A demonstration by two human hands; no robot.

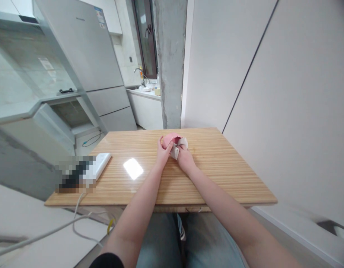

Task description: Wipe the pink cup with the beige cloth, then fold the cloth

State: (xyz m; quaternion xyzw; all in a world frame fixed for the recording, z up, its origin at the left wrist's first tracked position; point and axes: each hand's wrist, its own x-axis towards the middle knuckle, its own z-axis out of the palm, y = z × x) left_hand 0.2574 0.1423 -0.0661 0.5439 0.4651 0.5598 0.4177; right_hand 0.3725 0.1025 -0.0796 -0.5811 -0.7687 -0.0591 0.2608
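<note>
Over the far middle of the wooden table (127,141), my left hand (162,152) grips a small pink bowl-like thing (169,139) by its left side, thumb at the front. The pink thing is tilted, and its hollow faces toward me and the right. My right hand (185,158) is closed on a crumpled whitish cloth (175,152), which presses against the opening of the pink thing. Part of the cloth sticks out above the right fingers. The fingertips of my right hand are hidden by the cloth.
A white power strip (102,163) lies at the table's left edge beside a blurred dark patch (77,175). Its white cable (77,206) hangs over the front edge. A pale wall (244,149) borders the right side. Behind stand a fridge (85,56) and a sink counter (146,93).
</note>
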